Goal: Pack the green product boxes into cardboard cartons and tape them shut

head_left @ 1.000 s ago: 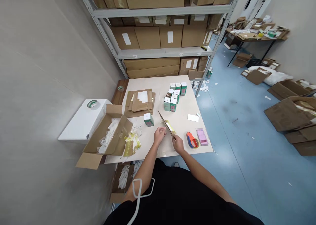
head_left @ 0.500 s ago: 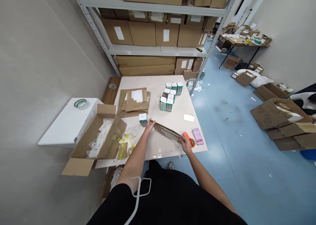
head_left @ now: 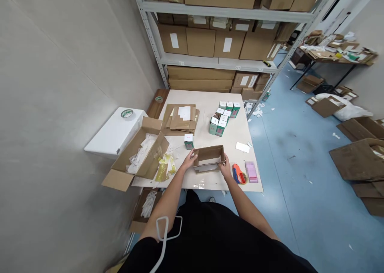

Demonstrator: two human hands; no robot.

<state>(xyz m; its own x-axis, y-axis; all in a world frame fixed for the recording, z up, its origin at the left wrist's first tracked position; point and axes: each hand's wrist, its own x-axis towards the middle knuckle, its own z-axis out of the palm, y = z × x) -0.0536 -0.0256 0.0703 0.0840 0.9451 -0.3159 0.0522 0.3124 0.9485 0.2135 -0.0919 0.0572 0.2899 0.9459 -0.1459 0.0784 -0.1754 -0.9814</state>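
Between my two hands is a small cardboard box (head_left: 209, 166), squared up into an open rectangle; the pale tabletop seems to show through it. My left hand (head_left: 189, 160) grips its left end and my right hand (head_left: 225, 167) its right end. Just beyond my left hand stands a single green-and-white carton (head_left: 189, 141). A group of several similar green-and-white cartons (head_left: 221, 126) stands farther back on the table. To the right of my right hand lies a red tape dispenser (head_left: 239, 174).
Flattened cardboard (head_left: 183, 119) is stacked at the table's back left. An open carton of white paper scraps (head_left: 120, 170) sits at left beside crumpled yellow tape (head_left: 163, 169). A white card (head_left: 242, 147) and a blurred pink item (head_left: 251, 172) lie at right. A loaded shelf (head_left: 204, 63) stands behind.
The cardboard was folded flat between my hands; now it is opened into a rectangular box shape. My hands have come closer together, and the head view has swung left.
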